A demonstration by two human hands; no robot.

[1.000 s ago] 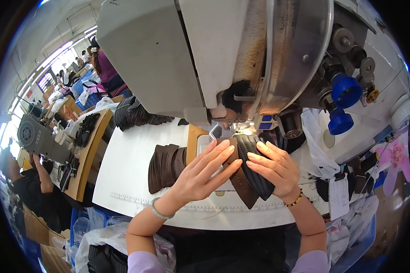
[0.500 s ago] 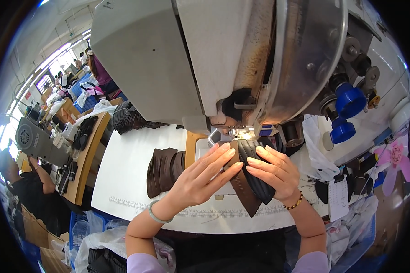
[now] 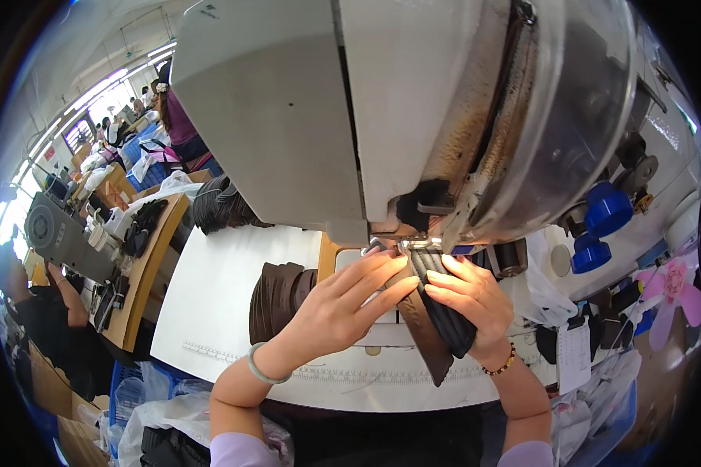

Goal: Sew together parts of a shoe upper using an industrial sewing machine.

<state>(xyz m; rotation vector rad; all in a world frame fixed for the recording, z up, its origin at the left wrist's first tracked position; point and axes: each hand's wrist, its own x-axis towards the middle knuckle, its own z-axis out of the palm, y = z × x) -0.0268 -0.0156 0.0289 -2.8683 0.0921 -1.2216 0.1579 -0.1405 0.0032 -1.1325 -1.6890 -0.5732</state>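
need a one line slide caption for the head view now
Left hand on a brown strip, right hand on a black ribbed piece, at a sewing machine.

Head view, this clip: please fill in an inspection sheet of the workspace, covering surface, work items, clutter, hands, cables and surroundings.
Surface: white table with a ruler scale along its near edge.
Work items: brown piece and black ribbed piece, side by side, far ends under the sewing machine.
Clutter: stacked brown pieces to the left; white plastic bag to the right.
Hands: left hand, fingers extended, on the brown piece; right hand over the black piece, thumb hidden.
Cables: nothing seen near the hands.
Surroundings: co-worker in dark clothing at far left; pink flower-shaped object at far right.
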